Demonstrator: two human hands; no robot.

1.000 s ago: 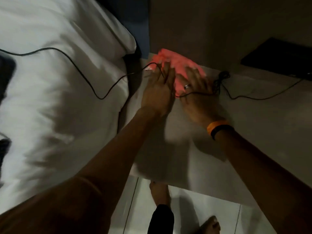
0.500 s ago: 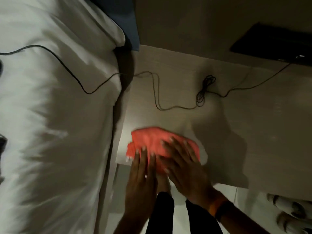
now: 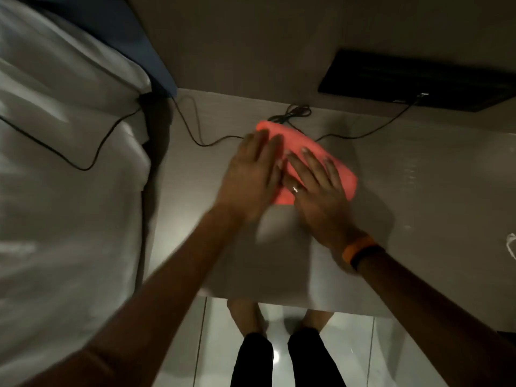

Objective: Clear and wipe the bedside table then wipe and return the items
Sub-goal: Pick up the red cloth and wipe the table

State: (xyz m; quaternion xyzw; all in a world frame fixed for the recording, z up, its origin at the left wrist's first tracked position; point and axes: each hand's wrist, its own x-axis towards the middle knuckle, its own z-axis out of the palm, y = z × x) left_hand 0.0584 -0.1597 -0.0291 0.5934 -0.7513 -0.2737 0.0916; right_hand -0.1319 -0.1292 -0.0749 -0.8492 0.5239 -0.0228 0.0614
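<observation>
While both palms press flat on the pink cloth point(image 3: 332, 160), wiping of the tabletop point(image 3: 279, 252) judged as the step in hand. Left hand point(image 3: 251, 177) and right hand point(image 3: 318, 191) side by side, nearly touching, fingers point(image 3: 312, 163) extended and slightly spread, not curled round anything; cloth pinned beneath, not gripped. Cloth located toward the far middle of the tabletop, close to the wall, its far edge touching or overlapping the bundled part of the black cable point(image 3: 293, 113); exact contact not resolved. Motion blur noted on the left forearm. Ring on one right finger; orange wristband point(image 3: 358, 248) and a dark band beside it on the right wrist.

Cable traced from the black device point(image 3: 418, 85) at the far right, across the tabletop and over onto the white bedding point(image 3: 69, 191) at left. No other items seen on the tabletop; clearing judged complete, return of items not yet begun. Items themselves not in view, apart from an unidentified white shape at the right edge.

Next move judged: cover the right-hand area and near edge, with even pressure. Care called for near the cable: lift or shift it aside rather than drag it, to avoid pulling the device.
</observation>
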